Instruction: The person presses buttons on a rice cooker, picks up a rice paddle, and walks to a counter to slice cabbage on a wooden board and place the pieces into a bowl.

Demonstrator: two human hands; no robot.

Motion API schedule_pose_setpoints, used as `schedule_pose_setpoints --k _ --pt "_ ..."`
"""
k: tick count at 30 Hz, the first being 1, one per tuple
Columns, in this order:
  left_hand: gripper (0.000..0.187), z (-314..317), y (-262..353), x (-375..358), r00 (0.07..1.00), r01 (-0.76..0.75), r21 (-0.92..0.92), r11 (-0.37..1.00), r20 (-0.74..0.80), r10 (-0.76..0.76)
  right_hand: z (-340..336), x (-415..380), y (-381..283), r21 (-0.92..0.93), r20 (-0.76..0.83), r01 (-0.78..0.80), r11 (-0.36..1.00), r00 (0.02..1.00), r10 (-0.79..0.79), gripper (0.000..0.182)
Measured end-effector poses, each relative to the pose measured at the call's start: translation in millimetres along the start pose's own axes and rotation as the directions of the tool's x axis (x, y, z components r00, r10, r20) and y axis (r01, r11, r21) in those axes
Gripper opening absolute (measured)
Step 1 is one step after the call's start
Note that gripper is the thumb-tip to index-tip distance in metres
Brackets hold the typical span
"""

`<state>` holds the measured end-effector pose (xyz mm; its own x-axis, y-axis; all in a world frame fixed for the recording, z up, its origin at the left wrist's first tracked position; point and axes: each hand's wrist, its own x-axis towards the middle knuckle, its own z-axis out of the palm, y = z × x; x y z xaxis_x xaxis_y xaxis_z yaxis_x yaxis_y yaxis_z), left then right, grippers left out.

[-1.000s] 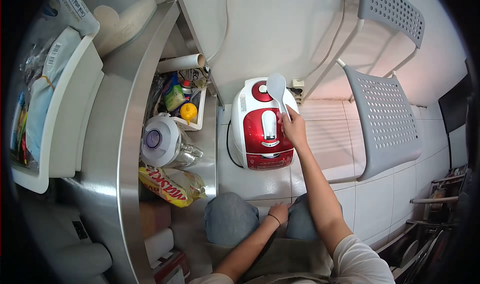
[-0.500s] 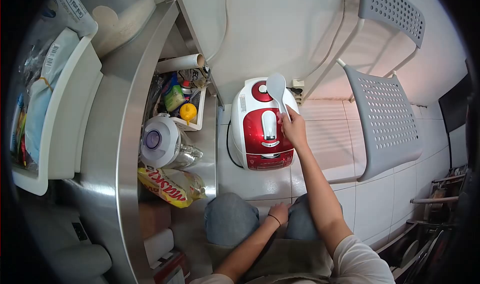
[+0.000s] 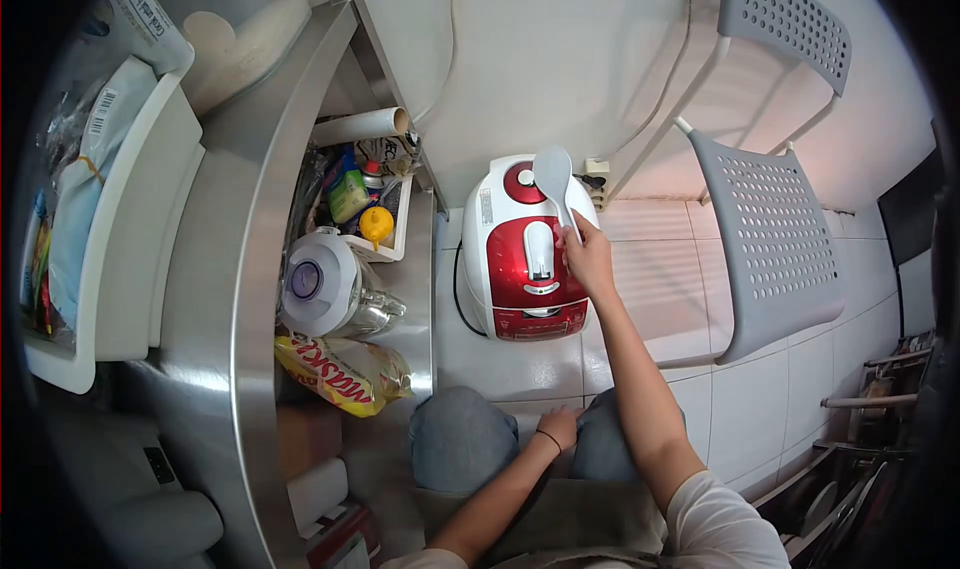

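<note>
My right hand (image 3: pixel 590 254) is closed around the handle of a pale grey rice paddle (image 3: pixel 553 174). Its broad blade points up and overlaps the top of a red and white rice cooker (image 3: pixel 508 254) in this view. The cooker stands on the floor with its lid down, a white lid handle and a dark red control panel facing me. Between my knees, my left hand (image 3: pixel 560 426) rests against the inner side of the right knee, holding nothing, a dark band around its wrist.
On the left, a metal shelf (image 3: pixel 422 309) carries a blender jug (image 3: pixel 318 284), a yellow packet (image 3: pixel 345 374) and a white basket (image 3: pixel 400 231) of bottles. Above it sits a white bin (image 3: pixel 140 229). A grey perforated chair (image 3: pixel 770 259) stands right; a power socket (image 3: pixel 596 168) is behind the cooker.
</note>
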<state>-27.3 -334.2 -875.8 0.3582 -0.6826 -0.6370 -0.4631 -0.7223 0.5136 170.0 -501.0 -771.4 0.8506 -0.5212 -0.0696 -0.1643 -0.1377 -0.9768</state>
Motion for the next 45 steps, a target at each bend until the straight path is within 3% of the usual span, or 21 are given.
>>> schedule_pose_setpoints --k 6,8,26,38,45 --pt "0.058 12 -7 6 1.000 -0.016 -0.006 1.000 -0.012 0.016 1 0 -1 -0.013 0.001 0.004 1.000 1.000 -0.004 0.041" --pt "0.041 17 -8 6 0.994 -0.028 -0.017 0.999 -0.105 0.026 1 0 -2 -0.014 0.001 -0.002 1.000 1.000 0.002 0.041" --pt "0.042 8 -5 2 0.999 -0.009 -0.007 1.000 -0.048 0.008 2 -3 -2 -0.071 -0.009 0.036 0.997 0.999 -0.037 0.040" --pt "0.040 17 -10 5 0.992 -0.041 -0.052 0.998 -0.120 0.034 2 -3 -2 -0.085 -0.021 0.030 0.996 0.999 -0.032 0.041" --pt "0.041 9 -7 3 0.996 -0.037 -0.034 0.999 -0.086 0.034 0 -5 -9 -0.095 -0.005 0.033 0.995 0.999 -0.034 0.041"
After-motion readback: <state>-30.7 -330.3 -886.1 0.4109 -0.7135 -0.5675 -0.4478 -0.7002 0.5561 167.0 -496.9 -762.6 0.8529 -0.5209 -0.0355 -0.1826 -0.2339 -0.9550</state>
